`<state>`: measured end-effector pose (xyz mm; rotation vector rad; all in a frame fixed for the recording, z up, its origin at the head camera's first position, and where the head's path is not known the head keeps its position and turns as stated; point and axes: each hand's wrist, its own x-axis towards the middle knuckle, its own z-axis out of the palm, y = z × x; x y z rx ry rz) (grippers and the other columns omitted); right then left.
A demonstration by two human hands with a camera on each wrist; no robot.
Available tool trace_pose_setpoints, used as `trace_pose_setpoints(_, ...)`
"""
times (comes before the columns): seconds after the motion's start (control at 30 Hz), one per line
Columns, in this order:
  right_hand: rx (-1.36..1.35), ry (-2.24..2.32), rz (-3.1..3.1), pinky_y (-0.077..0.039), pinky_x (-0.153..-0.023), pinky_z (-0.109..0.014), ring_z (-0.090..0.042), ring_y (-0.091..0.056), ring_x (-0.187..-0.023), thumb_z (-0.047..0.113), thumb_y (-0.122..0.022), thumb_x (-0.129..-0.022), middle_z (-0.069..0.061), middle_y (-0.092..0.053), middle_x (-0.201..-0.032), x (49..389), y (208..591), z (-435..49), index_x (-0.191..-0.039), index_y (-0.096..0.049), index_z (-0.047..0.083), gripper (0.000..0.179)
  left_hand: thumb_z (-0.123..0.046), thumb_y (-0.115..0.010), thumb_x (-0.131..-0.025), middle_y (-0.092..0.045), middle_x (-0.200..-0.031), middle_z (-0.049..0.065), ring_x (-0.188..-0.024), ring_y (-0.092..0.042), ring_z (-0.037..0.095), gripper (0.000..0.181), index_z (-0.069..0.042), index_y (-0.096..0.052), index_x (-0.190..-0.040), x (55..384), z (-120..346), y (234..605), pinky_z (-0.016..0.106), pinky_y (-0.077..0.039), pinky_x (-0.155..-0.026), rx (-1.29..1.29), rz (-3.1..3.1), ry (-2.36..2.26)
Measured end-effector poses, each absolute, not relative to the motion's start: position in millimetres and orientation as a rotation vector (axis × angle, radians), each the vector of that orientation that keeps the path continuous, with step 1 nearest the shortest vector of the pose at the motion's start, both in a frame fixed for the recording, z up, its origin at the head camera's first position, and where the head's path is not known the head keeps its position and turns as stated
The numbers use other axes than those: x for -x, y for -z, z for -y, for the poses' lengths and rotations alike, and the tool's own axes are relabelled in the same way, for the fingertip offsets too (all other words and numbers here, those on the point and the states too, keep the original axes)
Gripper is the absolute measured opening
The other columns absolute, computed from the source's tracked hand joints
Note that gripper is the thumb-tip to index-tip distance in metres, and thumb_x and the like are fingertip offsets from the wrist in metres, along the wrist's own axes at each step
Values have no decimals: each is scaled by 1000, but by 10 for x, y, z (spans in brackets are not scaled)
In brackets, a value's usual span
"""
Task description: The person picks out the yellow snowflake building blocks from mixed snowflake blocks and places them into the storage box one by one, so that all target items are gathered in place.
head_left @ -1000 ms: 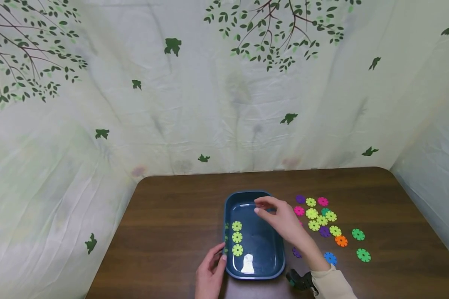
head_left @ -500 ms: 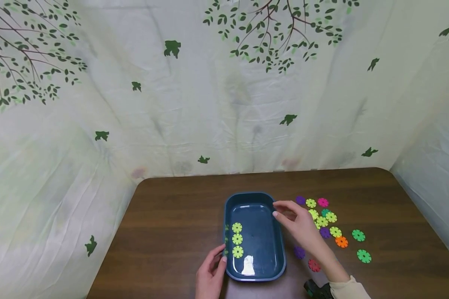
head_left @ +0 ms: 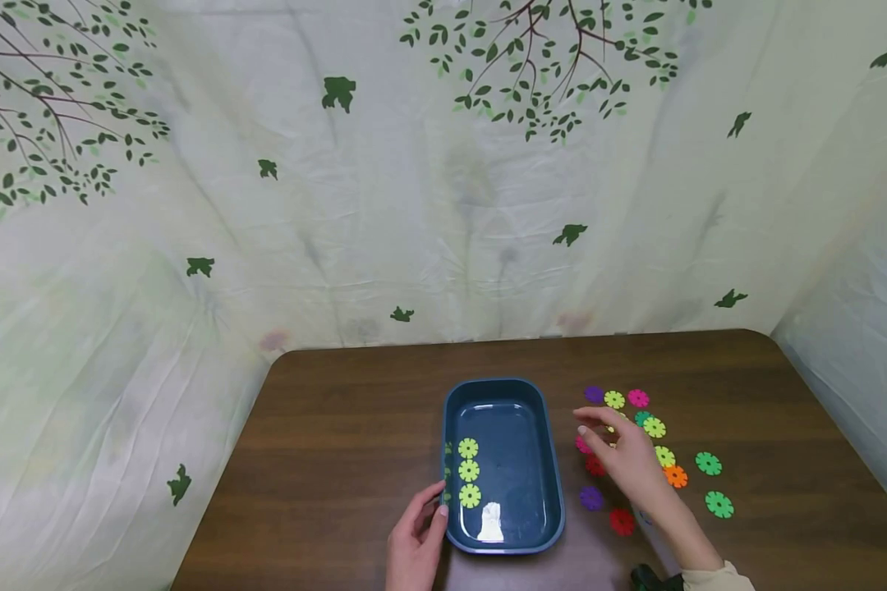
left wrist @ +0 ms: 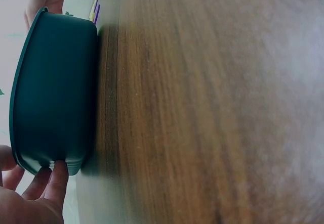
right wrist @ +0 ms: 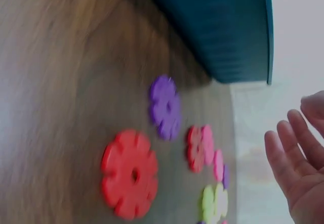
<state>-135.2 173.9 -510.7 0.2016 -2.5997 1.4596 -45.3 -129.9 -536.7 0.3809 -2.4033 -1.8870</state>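
Observation:
A dark blue rectangular plastic tray (head_left: 513,543) lies on the table, with three yellow-green flower-shaped discs (head_left: 469,470) in a column along its left side. My left hand (head_left: 416,538) touches the tray's outer left side, its fingertips against the wall (left wrist: 55,92) in the left wrist view. My right hand (head_left: 628,460) hovers right of the tray, over loose flower-shaped discs, some of which it hides. In the right wrist view, its fingers (right wrist: 286,158) are loosely bent and hold nothing. A red disc (right wrist: 130,174) and a purple disc (right wrist: 165,106) lie nearby on the table.
Loose discs spread over the brown table (head_left: 355,427) right of the tray: pink (head_left: 638,398), orange (head_left: 675,476), green (head_left: 719,505) and other colours, some overlapping. A white cloth (head_left: 443,205) with printed branches and birds hangs behind the table.
The right hand has moved rightward from above the tray to over the loose discs. The left hand stays at the tray's left side, and the three discs inside keep their places.

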Motion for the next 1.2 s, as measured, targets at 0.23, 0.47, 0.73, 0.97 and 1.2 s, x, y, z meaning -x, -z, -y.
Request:
trace_pose_setpoints(0.23,-249,-1382,2604,-53,-84,-48,-21,-62,-103,6,-68,-92,-2,-68,-116,1345,5160,-1934,-122,-66,10,30,-8,-64,-95,-64,-124,10,-107,-65,23,30,-15,-66,-124,449,1300,5350,29,-55,-83,-368,2401,1886)
trace_pose_setpoints(0.47,-217,-1288,2742,-53,-84,-50,-32,-61,-106,4,-68,-91,-11,-63,-123,1373,5165,-2125,-127,-62,8,37,-10,-64,-96,-63,-126,10,-108,-64,23,30,-16,-66,-125,449,1299,5354,30,-55,-83,-371,2411,1884)
trace_pose_setpoints(0.73,-187,-1207,2803,-57,-76,-43,-36,-60,-104,1,-70,-88,-19,-58,-124,1436,5217,-2295,-128,-60,3,41,-12,-64,-96,-62,-127,9,-108,-64,23,29,-17,-66,-125,452,1289,5360,32,-55,-83,-389,2424,1879)
trace_pose_setpoints(0.97,-211,-1188,2800,-57,-77,-44,-35,-59,-102,1,-72,-86,-19,-60,-118,1533,5294,-2363,-125,-62,1,40,-10,-64,-96,-63,-126,10,-108,-64,23,30,-16,-66,-125,450,1293,5368,30,-55,-82,-378,2418,1877)
trace_pose_setpoints(1.2,-224,-1152,2859,-49,-63,-32,-26,-56,-92,7,-73,-88,-12,-62,-109,1639,5352,-2376,-124,-64,3,38,-8,-64,-95,-63,-126,10,-108,-65,23,30,-16,-66,-124,441,1299,5372,29,-55,-82,-371,2408,1874)
